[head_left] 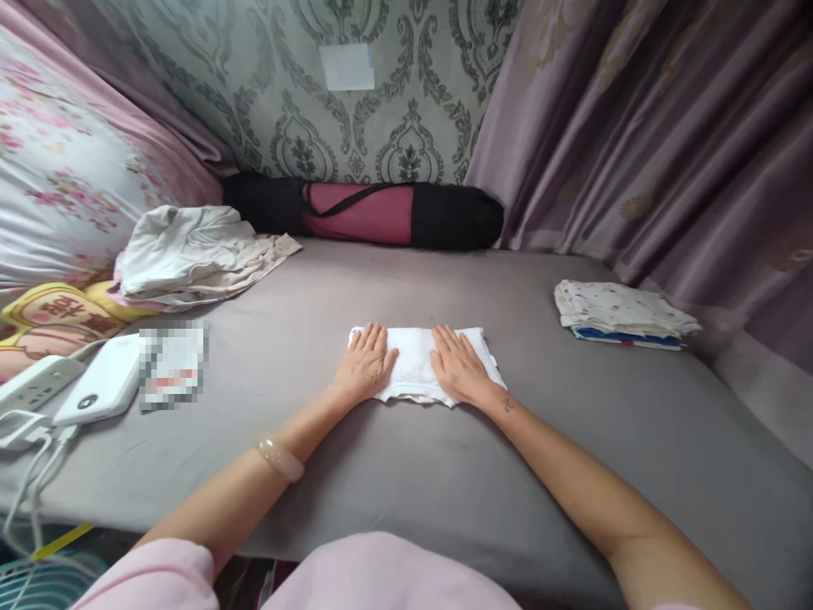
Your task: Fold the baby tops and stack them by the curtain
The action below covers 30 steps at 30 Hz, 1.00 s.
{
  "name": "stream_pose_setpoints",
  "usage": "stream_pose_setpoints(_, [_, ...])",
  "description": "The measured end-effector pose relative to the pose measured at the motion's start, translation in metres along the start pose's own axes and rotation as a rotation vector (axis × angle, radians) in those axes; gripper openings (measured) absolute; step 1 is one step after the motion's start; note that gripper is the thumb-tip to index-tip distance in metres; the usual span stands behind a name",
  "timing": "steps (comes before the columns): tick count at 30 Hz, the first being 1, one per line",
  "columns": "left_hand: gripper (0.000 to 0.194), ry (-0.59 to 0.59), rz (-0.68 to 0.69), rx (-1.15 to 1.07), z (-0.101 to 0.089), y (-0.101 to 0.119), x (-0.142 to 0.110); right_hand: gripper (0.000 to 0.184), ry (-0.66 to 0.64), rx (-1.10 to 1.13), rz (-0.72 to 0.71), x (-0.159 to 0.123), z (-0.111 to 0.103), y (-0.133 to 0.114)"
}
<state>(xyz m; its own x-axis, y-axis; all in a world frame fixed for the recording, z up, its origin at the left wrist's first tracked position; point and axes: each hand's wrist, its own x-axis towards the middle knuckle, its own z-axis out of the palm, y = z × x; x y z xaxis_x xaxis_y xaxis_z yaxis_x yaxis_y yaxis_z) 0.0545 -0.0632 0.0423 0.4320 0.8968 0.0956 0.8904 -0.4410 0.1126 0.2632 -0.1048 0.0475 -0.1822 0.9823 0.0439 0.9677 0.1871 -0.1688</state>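
Observation:
A white folded garment lies flat on the grey bed sheet in front of me, folded into a small rectangle. My left hand rests flat on its left end, fingers stretched out and pointing away from me. On the right end my right hand lies palm down in the same way, fingers extended. Between the two hands the white cloth shows, and its near edge is a little uneven. Neither hand grips the cloth; both press or rest on top.
To the right sits a stack of folded clothes. At left are a rumpled pile of light clothes, a white power bank, a power strip with cables and a blurred packet. A black-and-maroon long bag lies along the wall.

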Motion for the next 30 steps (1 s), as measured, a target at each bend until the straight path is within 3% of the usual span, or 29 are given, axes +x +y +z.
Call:
stream_pose_setpoints(4, [0.061, -0.070, -0.009, 0.010, 0.003, 0.001, 0.001, 0.061, -0.030, 0.018, 0.012, 0.001, 0.005, 0.001])
stream_pose_setpoints(8, [0.062, -0.107, -0.006, 0.004, -0.007, -0.005, 0.001, 0.062, -0.070, 0.067, -0.013, 0.001, -0.004, 0.007])
stream_pose_setpoints(12, [0.064, -0.039, -0.026, 0.027, -0.014, -0.026, -0.006, 0.061, 0.046, 0.014, 0.024, -0.008, -0.010, 0.026])
stream_pose_setpoints(16, [0.067, -0.090, -0.073, -0.012, -0.005, -0.045, -0.013, 0.062, 0.057, -0.042, 0.072, -0.018, -0.003, 0.045])
stream_pose_setpoints(21, [0.070, -0.180, -0.112, -0.080, 0.006, -0.047, -0.015, 0.064, -0.002, -0.018, 0.089, -0.020, 0.009, 0.050])
stream_pose_setpoints(25, [0.070, -0.180, -0.126, -0.100, 0.003, -0.046, -0.014, 0.063, -0.010, 0.076, 0.093, -0.017, 0.007, 0.052])
stream_pose_setpoints(30, [0.068, -0.070, -0.122, -0.142, -0.006, -0.057, -0.017, 0.058, 0.032, 0.364, 0.157, -0.019, -0.012, 0.065])
